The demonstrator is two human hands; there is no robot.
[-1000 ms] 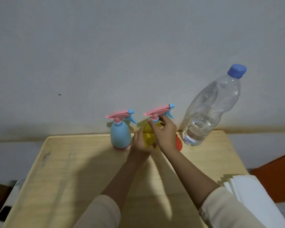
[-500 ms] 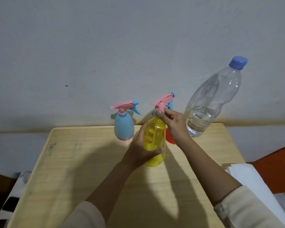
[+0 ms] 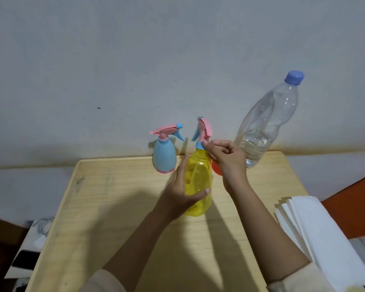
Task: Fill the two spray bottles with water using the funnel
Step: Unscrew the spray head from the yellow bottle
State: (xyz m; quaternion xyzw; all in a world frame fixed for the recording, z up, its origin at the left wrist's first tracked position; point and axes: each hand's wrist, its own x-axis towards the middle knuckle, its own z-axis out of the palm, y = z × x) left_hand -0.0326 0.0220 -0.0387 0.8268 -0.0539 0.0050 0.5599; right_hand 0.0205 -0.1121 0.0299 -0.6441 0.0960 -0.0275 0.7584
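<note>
A yellow spray bottle (image 3: 199, 178) stands on the wooden table (image 3: 105, 207), near the middle. My left hand (image 3: 180, 192) grips its body. My right hand (image 3: 227, 157) pinches the blue collar under its pink spray head (image 3: 204, 129), which is turned edge-on. A blue spray bottle (image 3: 164, 157) with a pink trigger head stands behind and to the left, against the wall. A clear water bottle (image 3: 263, 125) with a blue cap, part full, stands at the back right. An orange-red funnel (image 3: 216, 169) peeks out behind my right hand, mostly hidden.
A stack of white paper sheets (image 3: 316, 234) lies off the table's right edge. The grey wall runs right behind the table. Dark items and a white cable (image 3: 42, 226) lie on a lower surface at the left.
The yellow bottle came forward from the back row toward the middle of the table. Its spray head has turned from sideways to edge-on under my right hand's fingers.
</note>
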